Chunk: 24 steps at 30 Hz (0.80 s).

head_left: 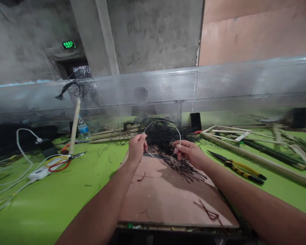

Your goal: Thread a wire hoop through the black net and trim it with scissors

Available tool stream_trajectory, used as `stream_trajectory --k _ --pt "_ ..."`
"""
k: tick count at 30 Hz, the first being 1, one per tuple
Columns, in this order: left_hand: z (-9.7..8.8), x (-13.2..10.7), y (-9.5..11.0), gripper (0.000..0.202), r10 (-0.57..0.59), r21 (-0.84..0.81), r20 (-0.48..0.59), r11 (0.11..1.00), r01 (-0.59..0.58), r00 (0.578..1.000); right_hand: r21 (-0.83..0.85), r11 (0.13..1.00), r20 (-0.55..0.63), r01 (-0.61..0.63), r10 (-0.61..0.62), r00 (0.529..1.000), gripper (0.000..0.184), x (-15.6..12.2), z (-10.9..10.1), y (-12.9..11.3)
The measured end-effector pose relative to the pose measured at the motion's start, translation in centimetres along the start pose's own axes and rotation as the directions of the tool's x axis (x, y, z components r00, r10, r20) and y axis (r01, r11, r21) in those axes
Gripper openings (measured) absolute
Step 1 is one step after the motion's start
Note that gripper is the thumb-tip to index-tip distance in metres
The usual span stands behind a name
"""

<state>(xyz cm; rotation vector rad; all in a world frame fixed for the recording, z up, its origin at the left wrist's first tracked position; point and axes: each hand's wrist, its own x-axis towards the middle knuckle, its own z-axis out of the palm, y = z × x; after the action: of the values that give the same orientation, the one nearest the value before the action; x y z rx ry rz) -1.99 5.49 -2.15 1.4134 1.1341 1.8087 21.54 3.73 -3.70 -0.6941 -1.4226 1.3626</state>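
Both of my hands hold up a thin metal wire ring (162, 121) over a brown board (168, 199). My left hand (137, 147) pinches the ring's left side, and my right hand (188, 151) grips its right side. Black netting (165, 143) hangs across the ring and trails down onto the board below my right hand. A short red-brown string scrap (208, 211) lies on the board near its front right corner.
The board rests on a green table (61, 190). Yellow-and-black pliers (241, 168) lie to the right, bamboo sticks (260, 160) beyond them. At left are white cables and a power strip (38, 173), red and yellow loops, a water bottle (83, 128) and an upright stick. A perforated metal screen (219, 88) runs behind.
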Motion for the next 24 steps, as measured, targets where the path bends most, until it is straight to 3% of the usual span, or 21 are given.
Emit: stream_trajectory --k 12,14,16,19,24 --pt "0.0 0.0 0.3 0.024 -0.039 0.007 0.062 0.999 0.039 0.997 -0.267 0.953 0.024 0.145 -0.144 0.989 0.016 0.1 0.7 -0.1" --pt "-0.1 0.0 0.5 0.028 0.005 0.028 0.067 1.0 -0.007 0.998 -0.314 0.935 0.024 0.166 -0.167 0.986 0.016 0.2 0.4 0.2" --pt "-0.3 0.0 0.8 0.031 0.12 0.06 0.07 0.99 -0.124 0.99 -0.34 0.926 0.033 0.167 -0.165 0.986 0.016 0.3 0.2 0.6" --pt "-0.7 0.0 1.0 0.033 0.28 0.074 0.117 0.954 -0.289 0.953 -0.318 0.941 0.065 0.119 -0.103 0.993 0.017 0.1 0.1 0.8" --pt "-1.0 0.1 0.8 0.041 0.266 0.075 0.247 0.953 -0.292 0.932 -0.263 0.964 0.098 0.042 -0.017 0.995 0.021 -0.1 0.3 0.6"
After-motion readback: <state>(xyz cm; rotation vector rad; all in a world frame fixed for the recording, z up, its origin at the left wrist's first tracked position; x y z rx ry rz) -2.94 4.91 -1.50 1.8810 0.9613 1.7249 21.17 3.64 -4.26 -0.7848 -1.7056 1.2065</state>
